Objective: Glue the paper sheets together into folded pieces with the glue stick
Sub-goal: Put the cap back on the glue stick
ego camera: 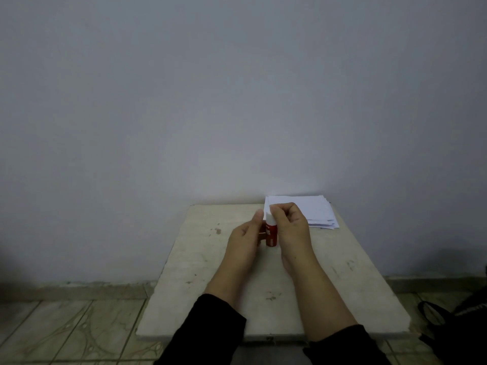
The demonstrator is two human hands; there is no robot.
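A red glue stick (271,234) with a white top stands upright between my hands over the middle of the table. My left hand (243,239) holds its red body from the left. My right hand (290,223) has its fingers curled round the white top. A stack of white paper sheets (315,210) lies at the table's far right corner, just behind my right hand.
The small pale stained table (200,259) stands against a plain grey wall (237,101). Tiled floor (66,330) lies to the left. A dark bag (458,327) sits on the floor at the right, beside the table's near corner.
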